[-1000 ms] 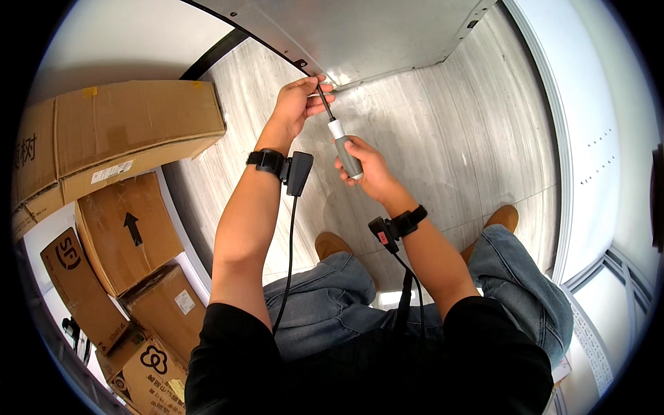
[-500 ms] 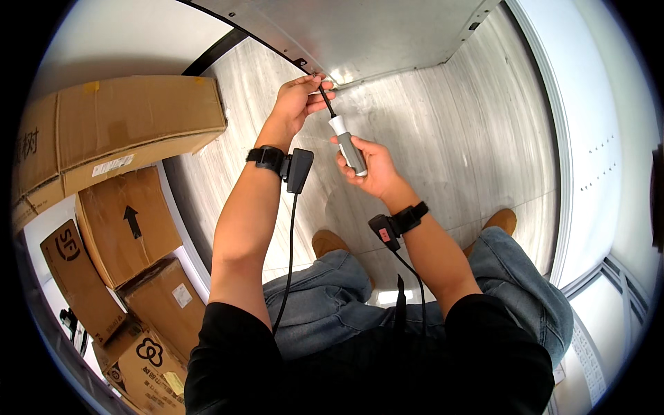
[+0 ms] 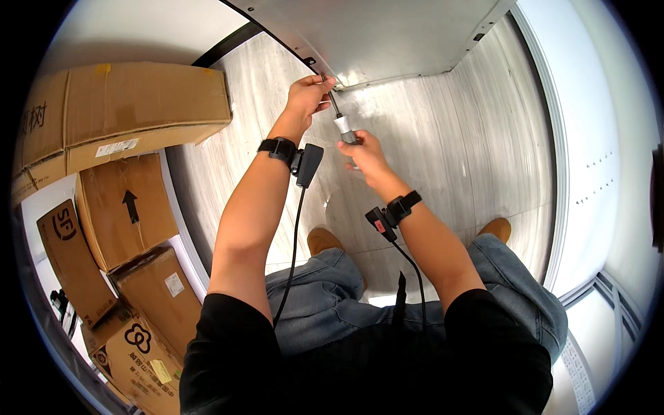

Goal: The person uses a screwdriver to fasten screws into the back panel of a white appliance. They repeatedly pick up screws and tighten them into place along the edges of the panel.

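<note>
**One screwdriver [image 3: 344,127] held up to the edge of a metal panel [image 3: 387,41]**

The right hand [image 3: 364,153] is wrapped around the grey grip of the screwdriver, its thumb lying along the handle just below the white collar. From there the dark shaft [image 3: 335,104] slants away, up and to the left, toward the left hand [image 3: 308,95]. That hand's thumb and fingertips are bunched at the far end of the shaft, beside the panel's edge; whether they pinch the steel itself or something small next to it, I cannot tell. The tip is hidden behind them.

The grey metal panel rises just beyond both hands, and a pale wood-patterned floor [image 3: 443,152] spreads below them and to their right. Behind each hand sits a black strap: the left strap [image 3: 280,149] carries a black box-shaped device [image 3: 310,164], the right strap [image 3: 401,207] a similar unit [image 3: 380,223] with a reddish patch. A cable runs from each back toward the body.

Well to the left of the left hand lies a long cardboard carton [image 3: 145,97]. Nearer the body than this, on the same side, are a box with a black arrow [image 3: 131,238] and more brown boxes [image 3: 162,290]. Nearer the body than the hands are two tan shoes [image 3: 324,241] and blue jeans [image 3: 318,283]. A white wall [image 3: 584,138] stands well to the right of the right hand.
</note>
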A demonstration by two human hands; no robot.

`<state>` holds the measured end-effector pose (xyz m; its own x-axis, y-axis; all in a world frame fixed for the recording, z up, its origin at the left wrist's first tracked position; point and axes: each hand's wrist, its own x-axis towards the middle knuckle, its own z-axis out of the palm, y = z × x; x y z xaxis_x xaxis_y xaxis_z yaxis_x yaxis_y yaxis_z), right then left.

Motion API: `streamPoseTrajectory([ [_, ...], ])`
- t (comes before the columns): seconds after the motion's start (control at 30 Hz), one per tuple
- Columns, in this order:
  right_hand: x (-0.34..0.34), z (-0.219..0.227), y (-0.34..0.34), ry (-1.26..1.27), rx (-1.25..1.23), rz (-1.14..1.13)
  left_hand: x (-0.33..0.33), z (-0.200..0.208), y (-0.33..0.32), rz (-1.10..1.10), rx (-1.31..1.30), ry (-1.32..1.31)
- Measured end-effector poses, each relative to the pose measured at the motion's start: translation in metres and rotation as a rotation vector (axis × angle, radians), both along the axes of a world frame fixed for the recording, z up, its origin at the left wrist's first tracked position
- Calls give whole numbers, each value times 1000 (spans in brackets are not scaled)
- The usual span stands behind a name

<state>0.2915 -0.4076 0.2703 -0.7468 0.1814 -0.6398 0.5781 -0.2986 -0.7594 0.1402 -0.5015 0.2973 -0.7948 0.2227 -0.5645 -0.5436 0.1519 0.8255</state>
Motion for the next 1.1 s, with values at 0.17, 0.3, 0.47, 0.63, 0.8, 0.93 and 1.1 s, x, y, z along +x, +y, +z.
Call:
streamPoseTrajectory([
  [0.17, -2, -6, 3, -12, 203, 161, -4, -5, 3, 23, 2, 27],
  [0.3, 1, 1, 3, -2, 25, 224, -11, -11, -3, -5, 14, 32],
  [0.47, 10, -8, 17, 81, -497, 166, -16, -11, -10, -77, 57, 23],
  [0.63, 12, -19, 14, 116, -465, 194, -20, -10, -15, -134, 127, -9],
  [0.8, 8, -14, 5, 66, -125, 277, -16, -1, -16, -105, 157, -63],
  [0.93, 5, -3, -3, 71, 78, 288, -8, 4, -9, -119, -38, 42],
  [1.1, 1, -6, -6, 77, 122, 314, -4, 3, 2, -76, -141, 131],
])
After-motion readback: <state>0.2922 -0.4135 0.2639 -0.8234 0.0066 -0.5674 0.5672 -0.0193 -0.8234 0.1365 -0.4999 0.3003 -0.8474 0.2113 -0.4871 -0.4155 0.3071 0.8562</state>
